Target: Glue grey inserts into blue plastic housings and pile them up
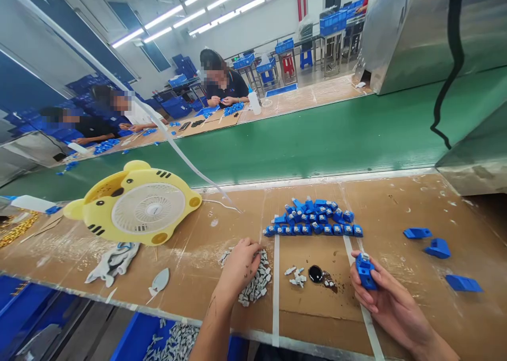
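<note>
My left hand (pixel 240 263) rests over a pile of small grey plastic pieces (pixel 257 284), its fingers bent together and the tips largely hidden. Whether a piece is between them cannot be made out. Held upright in the fingers of my right hand (pixel 386 303) is a blue plastic block (pixel 366 273) with a light grey bit at its top. Between the hands lie a few loose grey pieces (pixel 297 277) and a small round pool of black liquid (pixel 316 274) with dark smears. Beyond them, a row of blue blocks with pale tops (pixel 312 229) stands before a heap of similar ones.
A yellow animal-faced fan (pixel 148 205) lies left, near a crumpled glove (pixel 114 263) and a grey leaf-shaped piece (pixel 160 281). Blue parts (pixel 438 248) lie at right. Below the edge is a blue bin of grey pieces (pixel 174 340). Across the green belt (pixel 293 144), several people sit working.
</note>
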Tool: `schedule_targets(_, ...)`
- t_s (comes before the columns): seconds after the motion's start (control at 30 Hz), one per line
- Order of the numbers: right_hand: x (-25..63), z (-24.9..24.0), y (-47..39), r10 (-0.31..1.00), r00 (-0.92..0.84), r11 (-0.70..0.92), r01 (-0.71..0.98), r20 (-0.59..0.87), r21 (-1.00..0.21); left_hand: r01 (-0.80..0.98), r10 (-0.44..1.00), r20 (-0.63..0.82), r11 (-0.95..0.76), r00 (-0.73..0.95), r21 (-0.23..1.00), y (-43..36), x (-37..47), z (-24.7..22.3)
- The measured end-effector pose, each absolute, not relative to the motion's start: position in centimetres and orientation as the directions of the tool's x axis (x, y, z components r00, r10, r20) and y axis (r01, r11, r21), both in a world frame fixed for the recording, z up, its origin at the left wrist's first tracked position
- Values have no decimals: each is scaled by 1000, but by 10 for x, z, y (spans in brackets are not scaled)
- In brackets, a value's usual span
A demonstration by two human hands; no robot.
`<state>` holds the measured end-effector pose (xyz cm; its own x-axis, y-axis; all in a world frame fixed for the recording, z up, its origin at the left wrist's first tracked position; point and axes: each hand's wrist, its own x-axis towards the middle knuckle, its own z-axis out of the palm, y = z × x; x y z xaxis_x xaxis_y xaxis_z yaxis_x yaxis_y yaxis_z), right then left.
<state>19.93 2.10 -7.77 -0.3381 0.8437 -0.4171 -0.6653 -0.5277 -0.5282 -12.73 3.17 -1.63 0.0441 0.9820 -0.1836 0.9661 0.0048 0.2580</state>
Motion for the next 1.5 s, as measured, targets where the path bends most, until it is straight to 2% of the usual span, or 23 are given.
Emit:
schedule_targets(0.1, 200, -79, 21, 844, -319, -524, -663, -432, -535, 962, 981, -183, -7, 59, 274, 35, -127, -17)
schedule_targets(0.2, 201, -85, 21, 843, -319, -525, -664, -433, -533, 950, 992, -103, -42, 78, 310, 33, -126, -15)
schedule_targets(0.43, 198, -76, 25, 835, -309, -532, -662, -455, -527, 778, 998, 29, -58, 50, 626, 17, -102, -12)
schedule_targets(0.67, 199, -61, 29, 804, -319, -571, -650, -503, -501, 777, 989, 140, -55, -44, 627, 24, -80, -35)
schedule_targets(0.77, 199, -61, 29, 805, -312, -567, -655, -504, -500, 784, 994, 107, -53, -17, 618, 26, -77, -35)
schedule_targets(0.9, 197, -61, 30, 806, -311, -564, -660, -503, -496, 832, 996, -65, -8, 54, 554, 29, -66, -30)
schedule_targets(1.03, 197, -63, 32, 809, -312, -562, -657, -498, -502, 848, 976, -210, 65, 56, 526, 40, -54, -29)
schedule_targets(1.23, 198, -66, 31, 827, -323, -542, -672, -459, -504, 820, 983, -183, 91, 17, 565, 57, -65, -25)
schedule_targets(1.33, 198, -66, 30, 825, -321, -542, -682, -465, -491, 722, 990, -142, 93, 7, 686, 51, -73, -20)
schedule_targets(1.43, 198, -66, 29, 827, -318, -539, -684, -464, -492, 494, 985, -173, 157, -15, 855, 37, -72, -19)
schedule_targets(1.5, 198, -66, 30, 831, -322, -536, -682, -454, -498, 414, 980, -198, 187, -15, 891, 27, -67, -20)
